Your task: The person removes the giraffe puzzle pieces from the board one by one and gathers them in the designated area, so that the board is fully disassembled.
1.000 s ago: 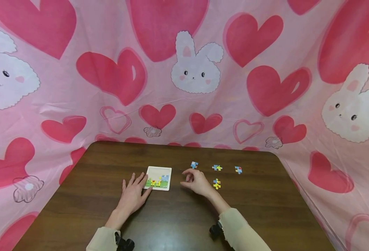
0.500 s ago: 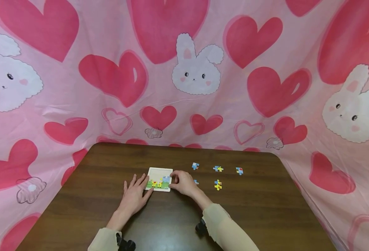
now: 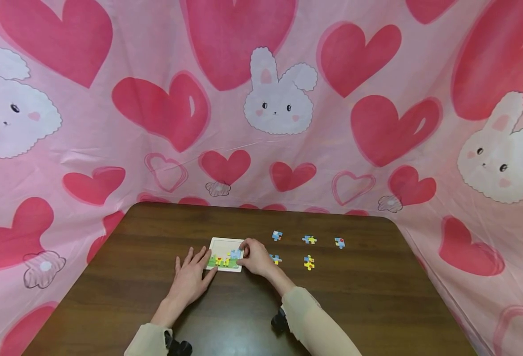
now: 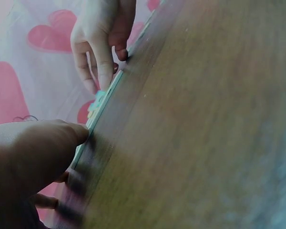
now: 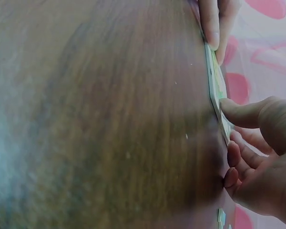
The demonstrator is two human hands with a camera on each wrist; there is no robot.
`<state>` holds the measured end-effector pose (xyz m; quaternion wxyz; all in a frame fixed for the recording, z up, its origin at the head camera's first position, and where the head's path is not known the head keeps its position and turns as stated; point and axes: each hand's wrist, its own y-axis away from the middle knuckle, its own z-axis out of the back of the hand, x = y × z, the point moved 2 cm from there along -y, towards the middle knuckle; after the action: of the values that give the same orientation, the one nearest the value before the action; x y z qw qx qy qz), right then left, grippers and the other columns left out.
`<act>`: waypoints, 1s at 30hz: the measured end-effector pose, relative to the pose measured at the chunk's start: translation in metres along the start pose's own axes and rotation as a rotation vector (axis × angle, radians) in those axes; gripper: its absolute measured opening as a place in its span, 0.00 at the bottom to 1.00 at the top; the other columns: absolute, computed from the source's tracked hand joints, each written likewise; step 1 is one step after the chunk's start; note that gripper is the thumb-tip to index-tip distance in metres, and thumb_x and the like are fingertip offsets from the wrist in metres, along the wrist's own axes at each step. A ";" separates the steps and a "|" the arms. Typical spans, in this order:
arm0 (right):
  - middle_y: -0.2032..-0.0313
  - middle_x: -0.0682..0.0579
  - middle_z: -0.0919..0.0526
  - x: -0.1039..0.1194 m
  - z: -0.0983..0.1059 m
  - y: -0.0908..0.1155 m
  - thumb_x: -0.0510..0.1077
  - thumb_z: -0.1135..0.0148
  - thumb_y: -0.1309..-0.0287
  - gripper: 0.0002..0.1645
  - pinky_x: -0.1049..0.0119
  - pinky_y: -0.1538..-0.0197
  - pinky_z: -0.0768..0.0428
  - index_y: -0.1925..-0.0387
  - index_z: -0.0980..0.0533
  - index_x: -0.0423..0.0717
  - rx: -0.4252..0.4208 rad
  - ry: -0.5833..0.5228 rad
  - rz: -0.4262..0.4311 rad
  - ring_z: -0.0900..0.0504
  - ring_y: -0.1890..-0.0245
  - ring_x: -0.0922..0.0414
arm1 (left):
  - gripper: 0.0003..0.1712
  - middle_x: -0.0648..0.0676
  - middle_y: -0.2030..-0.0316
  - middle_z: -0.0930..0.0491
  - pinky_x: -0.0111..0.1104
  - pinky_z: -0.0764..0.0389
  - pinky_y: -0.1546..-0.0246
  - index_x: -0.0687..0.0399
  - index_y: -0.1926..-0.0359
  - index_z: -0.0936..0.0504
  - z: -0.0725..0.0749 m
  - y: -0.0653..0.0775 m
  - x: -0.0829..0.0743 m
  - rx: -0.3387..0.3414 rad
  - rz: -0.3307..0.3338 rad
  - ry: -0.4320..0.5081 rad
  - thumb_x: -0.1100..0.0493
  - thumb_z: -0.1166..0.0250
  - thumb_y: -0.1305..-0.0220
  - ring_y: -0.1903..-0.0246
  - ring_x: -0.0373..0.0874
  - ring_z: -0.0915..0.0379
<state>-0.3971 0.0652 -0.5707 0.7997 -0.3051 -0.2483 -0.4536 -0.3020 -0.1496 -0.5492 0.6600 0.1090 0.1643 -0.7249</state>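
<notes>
A small white puzzle tray (image 3: 227,241) lies on the table, its lower part filled with green, yellow and blue picture pieces. My left hand (image 3: 189,274) rests at the tray's left side with spread fingers, the thumb at its near edge. At the tray's right side my right hand (image 3: 257,257) pinches a light-blue puzzle piece (image 3: 235,253) with thumb and index finger. In the left wrist view, that blue piece (image 4: 100,97) stands slightly above the tray rim under the fingertip. The right wrist view shows the right thumb (image 5: 236,113) on the tray edge; the index fingertip is hidden.
Several loose puzzle pieces lie right of the tray: one beside the right hand, a blue-yellow piece (image 3: 309,239), a blue piece with red (image 3: 339,243) and a yellow piece (image 3: 309,262). Pink heart-and-rabbit cloth (image 3: 226,212) hangs behind the brown table (image 3: 359,296).
My right hand has moved left from beside the loose pieces to the tray's right edge, its fingers now on the blue piece. The left hand has stayed at the tray.
</notes>
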 end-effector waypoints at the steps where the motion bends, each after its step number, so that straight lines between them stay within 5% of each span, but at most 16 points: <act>1: 0.69 0.57 0.25 -0.001 -0.001 0.000 0.39 0.14 0.48 0.21 0.70 0.61 0.28 0.58 0.20 0.46 -0.008 -0.005 -0.009 0.28 0.69 0.64 | 0.39 0.67 0.20 0.30 0.81 0.51 0.23 0.59 0.20 0.27 0.000 0.000 0.000 0.000 0.000 0.000 0.44 0.32 0.22 0.16 0.76 0.46; 9: 0.61 0.49 0.22 0.027 0.016 0.009 0.36 0.17 0.45 0.21 0.68 0.59 0.22 0.56 0.22 0.41 0.028 -0.074 -0.032 0.25 0.68 0.62 | 0.39 0.67 0.20 0.30 0.81 0.51 0.23 0.59 0.20 0.27 -0.001 -0.001 0.001 -0.002 0.000 -0.004 0.44 0.32 0.23 0.17 0.75 0.46; 17: 0.62 0.52 0.22 0.021 0.008 0.009 0.43 0.20 0.40 0.16 0.64 0.56 0.23 0.53 0.16 0.41 0.022 0.030 -0.046 0.26 0.64 0.62 | 0.39 0.68 0.20 0.30 0.82 0.51 0.24 0.59 0.21 0.27 -0.001 0.000 0.001 -0.003 -0.002 0.000 0.44 0.32 0.23 0.17 0.76 0.45; 30: 0.57 0.48 0.20 0.044 0.017 0.011 0.41 0.18 0.39 0.19 0.55 0.46 0.28 0.53 0.19 0.42 0.042 0.066 -0.117 0.21 0.55 0.53 | 0.38 0.68 0.20 0.30 0.82 0.51 0.23 0.60 0.21 0.26 -0.002 -0.001 0.001 -0.006 -0.003 0.002 0.44 0.32 0.23 0.17 0.76 0.46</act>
<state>-0.3688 0.0564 -0.5319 0.7859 -0.2577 -0.2486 -0.5042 -0.3036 -0.1502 -0.5510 0.6590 0.1076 0.1672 -0.7254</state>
